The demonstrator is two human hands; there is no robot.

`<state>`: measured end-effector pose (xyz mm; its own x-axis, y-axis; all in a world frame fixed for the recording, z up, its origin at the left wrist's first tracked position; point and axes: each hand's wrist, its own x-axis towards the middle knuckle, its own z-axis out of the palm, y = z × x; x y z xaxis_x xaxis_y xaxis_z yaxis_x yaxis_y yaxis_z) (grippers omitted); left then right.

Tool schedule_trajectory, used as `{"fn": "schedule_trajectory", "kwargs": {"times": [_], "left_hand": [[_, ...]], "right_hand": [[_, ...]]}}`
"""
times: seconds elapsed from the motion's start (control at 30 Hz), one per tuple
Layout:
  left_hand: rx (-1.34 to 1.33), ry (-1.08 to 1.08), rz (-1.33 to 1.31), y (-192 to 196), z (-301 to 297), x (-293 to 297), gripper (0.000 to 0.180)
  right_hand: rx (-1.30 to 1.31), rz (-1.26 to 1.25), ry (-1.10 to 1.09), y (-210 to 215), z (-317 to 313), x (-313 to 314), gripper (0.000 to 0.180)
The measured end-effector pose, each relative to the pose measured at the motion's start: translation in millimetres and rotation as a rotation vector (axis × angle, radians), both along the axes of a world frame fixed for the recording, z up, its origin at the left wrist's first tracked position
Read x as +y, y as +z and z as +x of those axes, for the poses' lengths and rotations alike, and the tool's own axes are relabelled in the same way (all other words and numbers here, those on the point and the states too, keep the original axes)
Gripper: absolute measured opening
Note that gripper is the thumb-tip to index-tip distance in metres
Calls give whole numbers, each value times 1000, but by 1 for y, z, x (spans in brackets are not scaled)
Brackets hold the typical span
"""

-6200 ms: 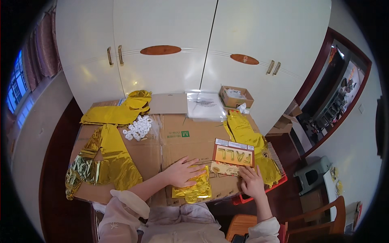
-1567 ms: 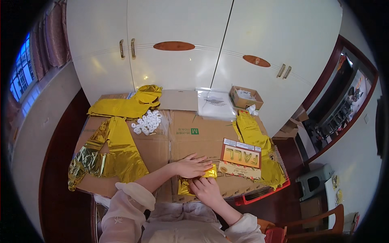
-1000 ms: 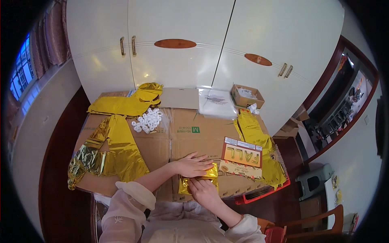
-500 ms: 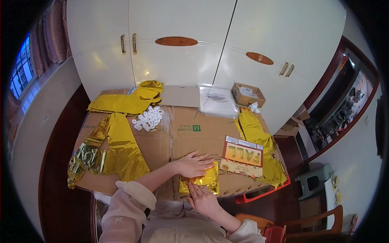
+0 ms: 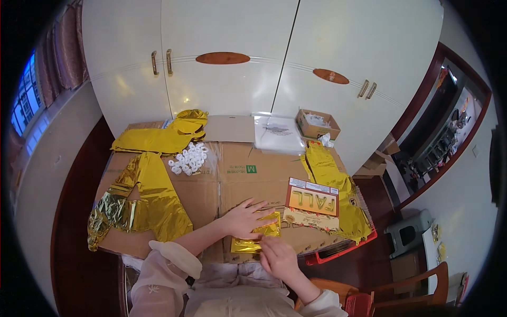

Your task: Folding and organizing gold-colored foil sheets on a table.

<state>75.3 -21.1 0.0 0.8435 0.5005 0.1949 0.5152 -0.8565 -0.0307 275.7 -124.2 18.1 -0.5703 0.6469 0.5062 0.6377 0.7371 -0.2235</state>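
Observation:
A gold foil balloon (image 5: 247, 246), folded flat into a small packet, lies near the front edge of the cardboard-covered table. My left hand (image 5: 244, 220) rests flat over its upper left part, fingers spread, pressing on the foil. At the packet's lower right side, my right hand (image 5: 279, 258) has its fingers curled together on the foil edge; the fingertips are partly hidden. To the right lies a printed card (image 5: 311, 203) picturing gold balloon letters. It partly overlaps a flat gold foil balloon (image 5: 343, 195).
More flat gold foil balloons (image 5: 163, 195) lie at the left and a gold foil stack (image 5: 153, 138) behind them. White rings (image 5: 188, 158) are piled nearby. Clear plastic bags (image 5: 277, 133) and a small cardboard box (image 5: 318, 124) stand along the back by the white cabinet (image 5: 222, 31).
My right hand has gone from lying flat on the foil to curled fingers at its edge. My left hand's fingers have spread wider. The view has shifted slightly.

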Motion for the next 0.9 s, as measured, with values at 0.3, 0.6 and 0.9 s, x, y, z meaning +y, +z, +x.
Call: {"fn": "schedule_trajectory", "kwargs": {"times": [0.3, 0.6, 0.9], "left_hand": [[-1, 5, -40, 6, 2, -1, 76], [-23, -5, -30, 5, 2, -1, 77], [-53, -41, 9, 7, 2, -4, 65]], "right_hand": [[-212, 13, -69, -21, 23, 4, 40], [146, -86, -143, -13, 60, 4, 37], [-33, -19, 3, -31, 58, -7, 33]]}}
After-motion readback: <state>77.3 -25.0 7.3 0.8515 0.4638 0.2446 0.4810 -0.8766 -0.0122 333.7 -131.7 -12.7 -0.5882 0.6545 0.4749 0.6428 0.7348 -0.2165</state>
